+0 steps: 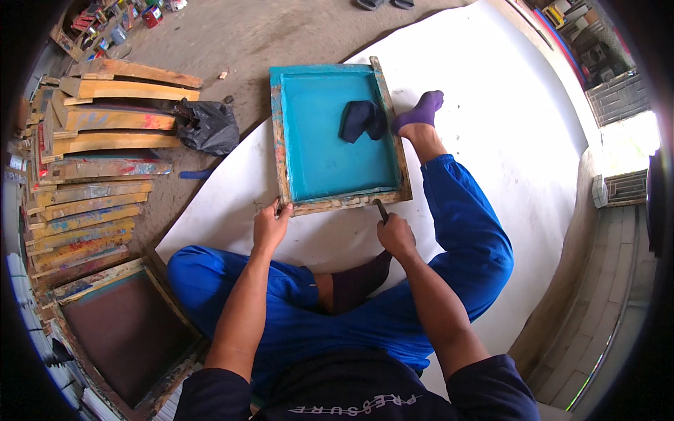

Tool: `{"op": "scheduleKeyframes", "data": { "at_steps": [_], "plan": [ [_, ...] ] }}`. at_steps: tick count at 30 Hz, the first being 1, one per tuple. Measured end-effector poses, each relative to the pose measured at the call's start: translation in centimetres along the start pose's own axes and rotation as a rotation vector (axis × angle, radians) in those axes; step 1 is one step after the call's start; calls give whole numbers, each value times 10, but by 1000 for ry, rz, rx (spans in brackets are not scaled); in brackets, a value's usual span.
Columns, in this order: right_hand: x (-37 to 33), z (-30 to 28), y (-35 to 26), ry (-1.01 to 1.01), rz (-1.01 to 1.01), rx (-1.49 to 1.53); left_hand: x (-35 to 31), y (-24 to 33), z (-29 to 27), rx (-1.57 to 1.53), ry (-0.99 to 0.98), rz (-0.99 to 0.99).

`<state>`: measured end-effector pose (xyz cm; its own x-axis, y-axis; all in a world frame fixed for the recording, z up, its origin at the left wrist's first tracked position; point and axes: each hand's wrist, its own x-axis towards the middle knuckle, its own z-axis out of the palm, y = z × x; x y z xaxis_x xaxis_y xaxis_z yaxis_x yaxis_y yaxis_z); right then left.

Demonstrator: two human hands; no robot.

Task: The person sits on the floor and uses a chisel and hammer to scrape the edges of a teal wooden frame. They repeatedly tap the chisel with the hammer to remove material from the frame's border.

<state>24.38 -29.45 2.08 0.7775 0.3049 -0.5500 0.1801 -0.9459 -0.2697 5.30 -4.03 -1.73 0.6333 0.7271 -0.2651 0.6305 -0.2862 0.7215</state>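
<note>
A wooden screen-printing frame [337, 205] with teal mesh lies in front of me, its rails worn and stained. On the mesh rests a bunched dark blue cloth [359, 121]. At the near left corner my left hand [269, 228] is closed around the frame's edge. My right hand [397, 236] grips a dark, narrow hand tool [381, 209], whose tip meets the near rail right of its middle. Whether it is a blade or a scraper I cannot tell. My purple-socked foot [421, 112] touches the frame's right side.
A white sheet [519, 189] covers the floor beneath me. Several stacked wooden frames [105, 168] stand at left, with a black plastic bag [209, 126] beside them. Another frame with dark mesh [130, 337] lies lower left. Paint cans [152, 17] sit far left.
</note>
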Motion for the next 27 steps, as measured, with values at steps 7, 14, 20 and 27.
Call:
{"op": "scheduleKeyframes", "data": {
  "at_steps": [7,14,20,27],
  "plan": [
    [19,12,27,-13,-109,192,-4,9,-5,7,20,-28],
    [8,6,8,-112,-213,316,-13,14,-18,12,223,100],
    [-43,33,-74,-498,-328,494,-37,26,-10,-330,36,233],
    [-50,63,-123,-716,-335,642,-32,8,-23,-276,90,183]
  ]
}}
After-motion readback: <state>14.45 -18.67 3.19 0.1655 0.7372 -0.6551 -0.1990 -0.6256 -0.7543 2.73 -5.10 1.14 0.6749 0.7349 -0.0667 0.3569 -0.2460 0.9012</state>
